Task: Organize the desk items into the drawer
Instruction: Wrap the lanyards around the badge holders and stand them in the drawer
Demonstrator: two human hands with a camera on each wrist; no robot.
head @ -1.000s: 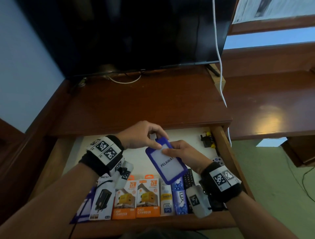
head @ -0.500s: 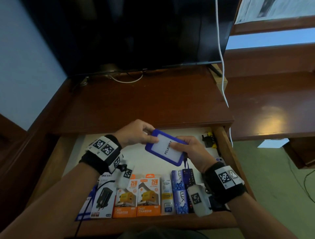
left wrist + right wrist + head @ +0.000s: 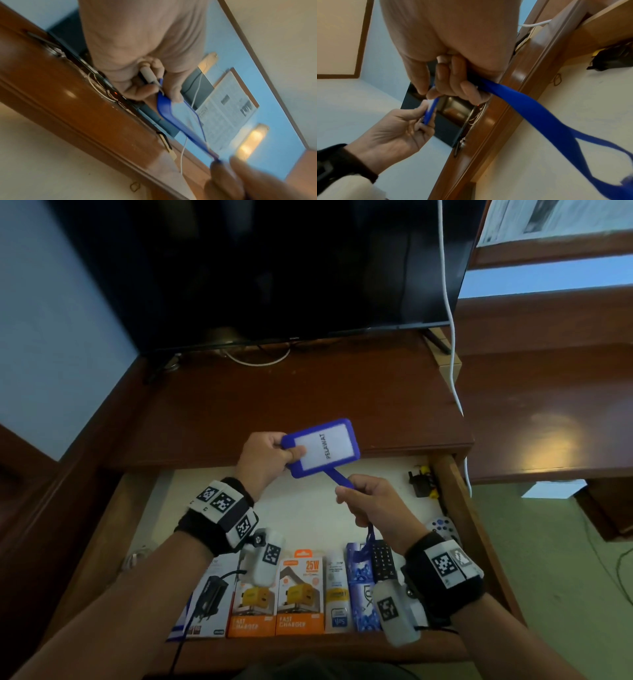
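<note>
A blue badge holder (image 3: 323,449) with a white card reading PELAWAT hangs over the open drawer's (image 3: 476,529) back edge. My left hand (image 3: 270,458) pinches its left end, thumb on the card face; in the left wrist view the holder (image 3: 169,112) shows edge-on. My right hand (image 3: 371,503) grips the blue lanyard (image 3: 339,479) just below the holder. In the right wrist view the lanyard (image 3: 530,109) runs from my curled fingers (image 3: 453,86) down into a loop. The strap's tail hangs toward the drawer's front row.
Boxed chargers (image 3: 299,597), a dark charger box (image 3: 212,601), blue packets (image 3: 361,594) and a black remote (image 3: 383,559) line the drawer front. A black plug (image 3: 419,482) lies at back right. A monitor (image 3: 274,268) and a white cable (image 3: 450,337) stand on the desk (image 3: 291,409).
The badge holder has risen and moved back, turning level. My right hand slid off the card down onto the lanyard; my left hand kept its hold.
</note>
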